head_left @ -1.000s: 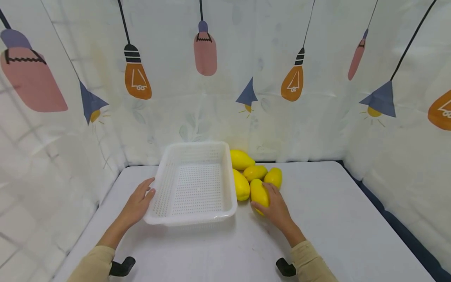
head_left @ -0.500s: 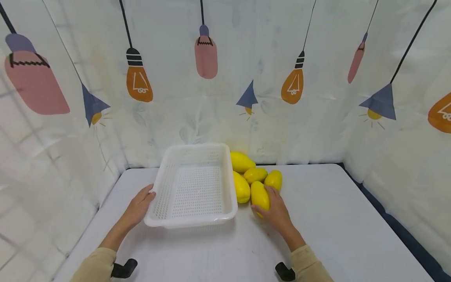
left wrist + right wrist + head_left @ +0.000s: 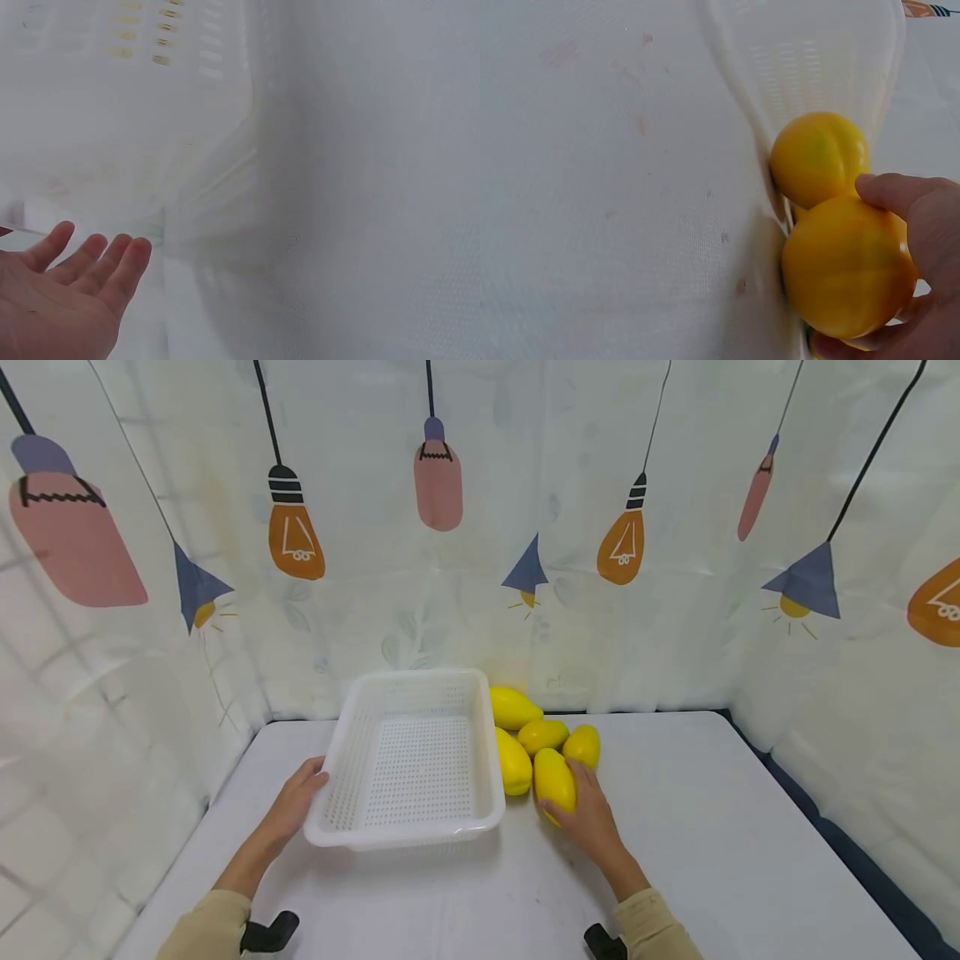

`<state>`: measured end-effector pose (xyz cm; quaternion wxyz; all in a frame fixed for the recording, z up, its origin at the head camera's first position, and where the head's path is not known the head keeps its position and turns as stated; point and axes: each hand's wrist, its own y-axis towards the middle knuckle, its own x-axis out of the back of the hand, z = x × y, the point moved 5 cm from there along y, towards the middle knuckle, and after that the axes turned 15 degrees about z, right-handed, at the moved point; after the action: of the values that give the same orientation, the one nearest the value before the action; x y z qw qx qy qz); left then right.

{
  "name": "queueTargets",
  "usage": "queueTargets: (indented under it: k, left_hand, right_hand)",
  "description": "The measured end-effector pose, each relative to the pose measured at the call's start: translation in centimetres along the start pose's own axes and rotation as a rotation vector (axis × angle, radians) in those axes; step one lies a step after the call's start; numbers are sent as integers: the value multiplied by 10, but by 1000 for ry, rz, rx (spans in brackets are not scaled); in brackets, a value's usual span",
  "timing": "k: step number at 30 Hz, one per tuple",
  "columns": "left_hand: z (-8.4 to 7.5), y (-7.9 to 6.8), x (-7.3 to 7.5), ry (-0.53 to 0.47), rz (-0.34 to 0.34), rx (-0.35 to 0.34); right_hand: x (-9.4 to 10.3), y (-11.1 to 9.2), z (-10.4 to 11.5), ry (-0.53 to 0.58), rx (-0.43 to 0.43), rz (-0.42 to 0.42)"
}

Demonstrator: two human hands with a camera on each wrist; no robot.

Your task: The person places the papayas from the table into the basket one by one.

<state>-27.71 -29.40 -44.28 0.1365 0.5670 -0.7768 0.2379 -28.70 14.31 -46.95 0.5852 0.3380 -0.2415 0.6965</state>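
The held fruit (image 3: pixel 554 777) is the nearest of five, just to the right of the basket (image 3: pixel 408 833). It is smooth, glossy and plump, a long oval, bright yellow from above and more orange in the right wrist view. Whether it rests on the bench (image 3: pixel 712 835) or is slightly off it cannot be told. The right hand (image 3: pixel 592 814) is clamped on it from the right, thumb at the near end and fingers curled round the far side.

The other four lie close by, all yellow: the left fruit (image 3: pixel 513 764) and the far fruit (image 3: pixel 513 707), both partly hidden by the basket's right rim, the smaller middle fruit (image 3: pixel 543 735), and the right fruit (image 3: pixel 582 745) just beyond the gripping fingers.

The one basket is white and rectangular, with rounded corners and rows of small holes in its floor. The left hand (image 3: pixel 294 797) is at its left side, fingers nearly straight and not closed; how firmly they touch the wall cannot be told. The hands are well apart, the basket between them.

Two beige sleeves (image 3: pixel 656 927) show, with a black piece (image 3: pixel 273 933) at each wrist. Behind the white bench hangs a pale cloth (image 3: pixel 465 618) printed with three orange bulbs (image 3: pixel 297 547), three blue lampshades (image 3: pixel 528 572) and three pink shapes (image 3: pixel 438 489).
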Motion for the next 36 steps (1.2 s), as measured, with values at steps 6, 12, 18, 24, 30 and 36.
queueTargets:
  k: [6,12,18,24,30,36]
  left_hand:
    - [3,4,1,-64,15,5]
    - [7,8,1,-97,19,5]
    - [8,7,0,-131,47,-11]
    - [9,7,2,-151,41,-8]
    - [7,7,2,-199,35,-26]
    - [7,7,3,-219,24,-55]
  right_hand:
    - [-1,-1,-1,23,-12,-7]
    - [0,-2,-2,47,-4,-23]
    - [0,-3,-5,69,9,-35]
    - [3,-4,-4,89,20,-53]
    - [10,-4,2,102,33,-72]
    - [15,-4,4,118,20,-72]
